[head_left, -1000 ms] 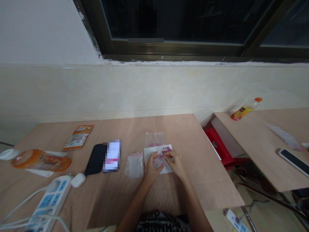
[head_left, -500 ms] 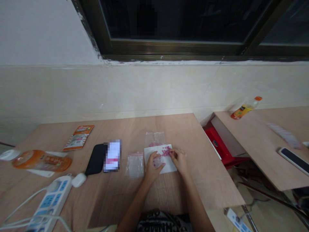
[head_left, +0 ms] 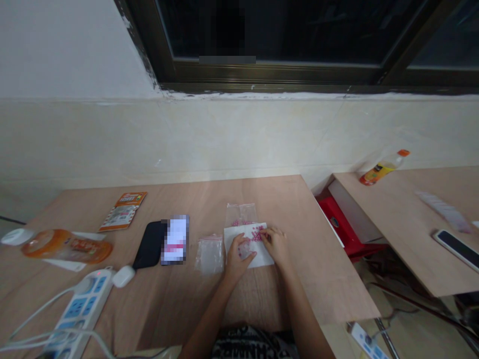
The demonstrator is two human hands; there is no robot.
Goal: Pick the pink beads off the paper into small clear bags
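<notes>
Pink beads (head_left: pixel 235 223) in far clear bag (head_left: pixel 240 211)

"What sort of place were you in?"

"A room with desks, home or office, I couldn't tell which. I worked at a wood-topped table (head_left: pixel 318 289) below a metal-framed window (head_left: pixel 292 30), with a power strip (head_left: pixel 87 298) and lit smartphone (head_left: pixel 175 238) on it, a second table (head_left: pixel 377 212) alongside."

Black clothing (head_left: pixel 290 344), pale lettering (head_left: pixel 247 350), bare hands (head_left: pixel 234 257)

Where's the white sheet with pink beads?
In the head view, the white sheet lies just right of low centre on the table, right of the nearer clear packet, partly under the left hand.
</notes>
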